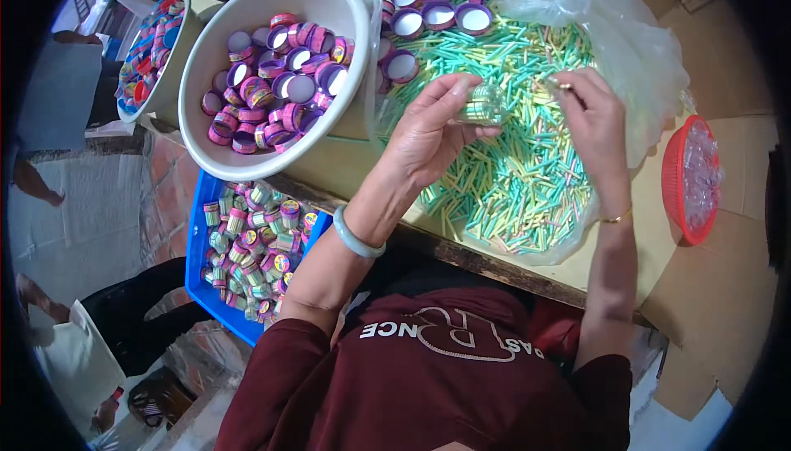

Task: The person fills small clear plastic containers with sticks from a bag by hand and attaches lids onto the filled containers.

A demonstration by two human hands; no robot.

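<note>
L fingers: your left hand point(428, 130) is pinched round a small clear jar point(484, 105), held above the stick pile.
R fingers: your right hand point(589, 109) has tips closed on a few thin sticks, just beside the jar mouth.
Jar: looks light, stiff, prob. slick; grip at the side wall, not the rim.
Sticks point(515, 171): green/yellow, light, loose, in a clear bag point(651, 64).
Lids: pink/purple, in a white bowl point(280, 167) to the left.
Filled jars: blue crate point(202, 286), lower left.
Red basket point(677, 179): far right.
</note>
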